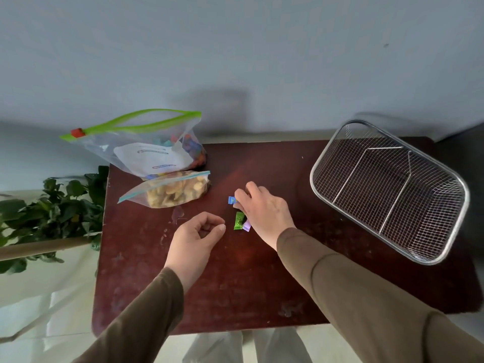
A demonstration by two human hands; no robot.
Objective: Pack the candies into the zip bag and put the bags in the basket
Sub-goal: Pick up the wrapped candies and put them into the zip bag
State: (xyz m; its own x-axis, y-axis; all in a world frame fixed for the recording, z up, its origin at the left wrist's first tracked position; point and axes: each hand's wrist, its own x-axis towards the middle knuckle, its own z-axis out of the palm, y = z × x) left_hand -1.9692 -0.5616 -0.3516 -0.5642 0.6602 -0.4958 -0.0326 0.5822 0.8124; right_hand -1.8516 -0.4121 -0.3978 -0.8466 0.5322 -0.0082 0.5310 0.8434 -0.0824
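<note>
A large zip bag (pixel 146 148) with a green slider track and a red slider stands open at the table's far left, with colourful candies inside. In front of it lies a smaller zip bag (pixel 170 192) of yellowish snacks. Loose wrapped candies lie mid-table: a blue candy (pixel 231 200), a green candy (pixel 239 220) and a purple candy (pixel 246 225). My right hand (pixel 262 208) rests over them, fingertips pinching the blue candy. To their left my left hand (pixel 197 237) hovers, loosely curled; whether it holds anything is unclear. The wire basket (pixel 387 189) sits empty at the far right.
The dark red table (pixel 235 284) is small, with its edges close on every side. A leafy green plant (pixel 52 210) stands off the table's left edge. A pale wall runs behind the table.
</note>
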